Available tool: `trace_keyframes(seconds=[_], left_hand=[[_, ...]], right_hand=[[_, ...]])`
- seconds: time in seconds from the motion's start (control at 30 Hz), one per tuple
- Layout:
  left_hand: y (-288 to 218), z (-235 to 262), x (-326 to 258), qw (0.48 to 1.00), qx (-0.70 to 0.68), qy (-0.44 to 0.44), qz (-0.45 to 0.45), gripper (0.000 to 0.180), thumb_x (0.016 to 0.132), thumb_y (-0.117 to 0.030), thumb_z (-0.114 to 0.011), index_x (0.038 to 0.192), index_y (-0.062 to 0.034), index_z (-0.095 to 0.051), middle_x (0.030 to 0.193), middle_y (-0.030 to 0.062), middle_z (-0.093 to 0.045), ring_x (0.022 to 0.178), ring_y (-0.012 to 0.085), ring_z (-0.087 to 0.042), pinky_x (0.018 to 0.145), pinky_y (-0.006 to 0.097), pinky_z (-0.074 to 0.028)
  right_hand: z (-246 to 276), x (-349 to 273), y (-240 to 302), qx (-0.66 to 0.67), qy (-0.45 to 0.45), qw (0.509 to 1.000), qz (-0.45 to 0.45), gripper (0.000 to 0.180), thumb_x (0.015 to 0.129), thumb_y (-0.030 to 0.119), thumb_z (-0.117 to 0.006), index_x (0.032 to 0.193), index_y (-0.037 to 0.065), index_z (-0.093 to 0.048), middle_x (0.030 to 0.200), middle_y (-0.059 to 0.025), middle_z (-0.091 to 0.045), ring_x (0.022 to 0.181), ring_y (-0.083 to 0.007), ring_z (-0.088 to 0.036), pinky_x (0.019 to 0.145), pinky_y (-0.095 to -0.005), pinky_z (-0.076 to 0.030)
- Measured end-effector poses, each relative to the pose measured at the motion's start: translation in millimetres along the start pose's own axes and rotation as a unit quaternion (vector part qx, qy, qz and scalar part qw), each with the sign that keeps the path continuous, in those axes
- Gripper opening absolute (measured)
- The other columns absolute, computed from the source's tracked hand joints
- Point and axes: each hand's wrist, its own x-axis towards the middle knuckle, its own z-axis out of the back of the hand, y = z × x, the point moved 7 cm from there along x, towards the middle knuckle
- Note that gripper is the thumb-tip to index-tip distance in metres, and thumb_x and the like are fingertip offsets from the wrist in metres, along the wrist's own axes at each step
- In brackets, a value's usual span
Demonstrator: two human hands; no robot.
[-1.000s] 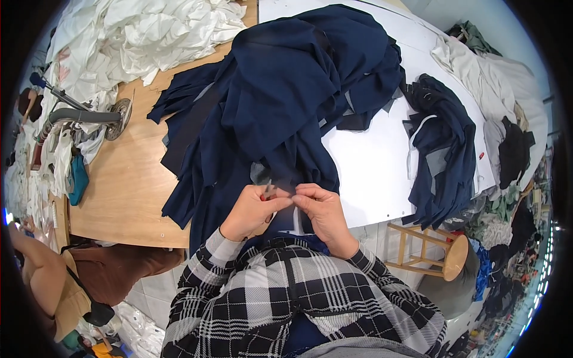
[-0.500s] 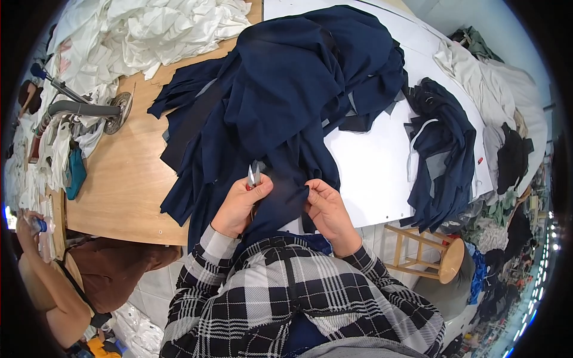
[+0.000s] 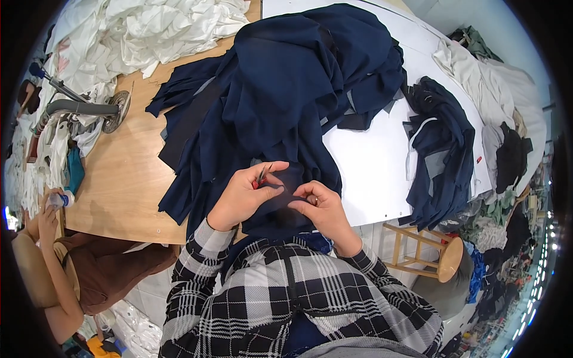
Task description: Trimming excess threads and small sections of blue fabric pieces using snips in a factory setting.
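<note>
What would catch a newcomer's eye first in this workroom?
A big, rumpled heap of dark navy cloth dominates the upper middle. Nearer, the left hand holds small, red-handled metal snips, while the right hand pinches thin dark fabric. Crumpled white cloth lies piled at upper left.

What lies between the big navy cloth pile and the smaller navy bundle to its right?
The head view shows bare white tabletop between the big pile and the smaller bundle, narrowing toward the picture's top.
</note>
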Motion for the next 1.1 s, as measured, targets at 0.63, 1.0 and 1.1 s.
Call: trace_keyframes(seconds=[0.63, 1.0, 1.1], left_hand=[[-9, -4, 15, 0.999, 0.027, 0.010, -0.036, 0.039, 0.080, 0.001, -0.061, 0.119, -0.0028, -0.053, 0.085, 0.0034, -0.060, 0.075, 0.0067, -0.054, 0.070, 0.020, -0.044], [9, -3, 36, 0.996, -0.081, 0.024, 0.042, 0.035, 0.075, -0.003, -0.068, 0.108, -0.0012, -0.058, 0.076, 0.0005, -0.062, 0.068, 0.0052, -0.055, 0.065, 0.018, -0.043], [31, -17, 40, 0.985, -0.133, 0.063, 0.091, 0.031, 0.075, -0.005, -0.070, 0.104, -0.0005, -0.059, 0.077, 0.0014, -0.063, 0.068, 0.0056, -0.057, 0.065, 0.018, -0.044]], right_hand=[[-6, 7, -10, 0.135, 0.081, 0.979, -0.131, 0.015, 0.083, 0.006, -0.066, 0.095, -0.003, -0.064, 0.077, 0.0005, -0.061, 0.067, -0.0026, -0.053, 0.060, -0.0146, -0.041], [-2, 8, 3, 0.161, 0.094, 0.982, 0.008, 0.010, 0.077, -0.002, -0.068, 0.086, 0.000, -0.065, 0.112, -0.0089, -0.057, 0.088, -0.0069, -0.055, 0.068, -0.0158, -0.042], [1, 8, 14, 0.138, 0.042, 0.986, 0.082, 0.010, 0.078, -0.002, -0.067, 0.088, -0.002, -0.065, 0.122, -0.0081, -0.049, 0.088, -0.0064, -0.053, 0.070, -0.0170, -0.041]])
